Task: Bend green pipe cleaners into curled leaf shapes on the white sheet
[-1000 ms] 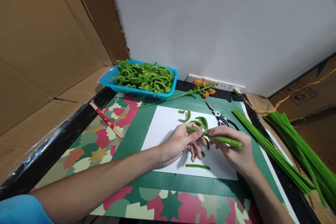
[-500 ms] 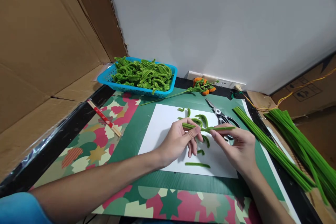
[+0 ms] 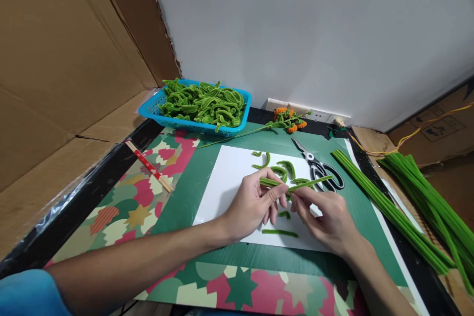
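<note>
My left hand (image 3: 255,200) pinches a green pipe cleaner (image 3: 312,183) between thumb and fingers, over the white paper (image 3: 222,182). The fuzzy stem sticks out on both sides of the pinch. My right hand (image 3: 329,212) is closed at the same spot, its fingertips touching the stem near the left thumb; the exact grip is partly hidden. Around the hands on the paper lie several short curled green pieces, one of them a curved piece (image 3: 287,169). Nearer to me is a short straight green piece (image 3: 279,232).
Behind stands a blue basket (image 3: 148,108) heaped with green bent pieces. Beside it lies an orange flower stem (image 3: 285,121). Scissors (image 3: 314,163) rest right of the paper, near green pipe cleaner bundles (image 3: 385,207). Wrapped chopsticks (image 3: 148,165) lie left. A wall (image 3: 296,34) closes the back.
My right hand has moved slightly left and down, its fingertips now beneath the stem by my left thumb. The stem's right end now slants upward, and more of the scissors shows.
</note>
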`<action>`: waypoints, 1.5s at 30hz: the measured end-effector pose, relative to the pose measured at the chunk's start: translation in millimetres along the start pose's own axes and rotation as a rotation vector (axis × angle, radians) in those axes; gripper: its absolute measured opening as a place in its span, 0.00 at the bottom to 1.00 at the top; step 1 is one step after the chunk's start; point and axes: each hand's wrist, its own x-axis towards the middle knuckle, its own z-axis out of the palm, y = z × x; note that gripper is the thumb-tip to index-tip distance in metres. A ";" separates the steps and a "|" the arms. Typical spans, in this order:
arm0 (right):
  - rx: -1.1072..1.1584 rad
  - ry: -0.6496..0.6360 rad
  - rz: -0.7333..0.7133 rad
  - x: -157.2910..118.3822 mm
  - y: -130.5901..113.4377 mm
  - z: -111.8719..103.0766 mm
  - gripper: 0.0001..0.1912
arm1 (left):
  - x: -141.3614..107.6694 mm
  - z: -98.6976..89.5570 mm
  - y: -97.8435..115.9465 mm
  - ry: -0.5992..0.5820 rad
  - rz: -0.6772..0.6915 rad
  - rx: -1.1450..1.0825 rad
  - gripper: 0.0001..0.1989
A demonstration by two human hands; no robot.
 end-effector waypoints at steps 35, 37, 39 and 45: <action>-0.070 0.098 -0.149 0.3 -9.1 -1.2 0.16 | -6.6 -0.2 3.8 -0.155 -0.050 0.081 0.19; -0.030 0.088 -0.108 0.6 -11.2 0.1 0.16 | -6.3 0.0 3.8 -0.170 -0.046 0.067 0.19; 0.003 0.073 -0.074 0.7 -12.9 1.4 0.16 | -5.8 0.3 4.4 -0.184 -0.031 0.055 0.18; 0.015 0.088 -0.003 -1.3 -14.5 9.0 0.18 | -5.1 0.2 6.5 -0.188 -0.024 0.095 0.17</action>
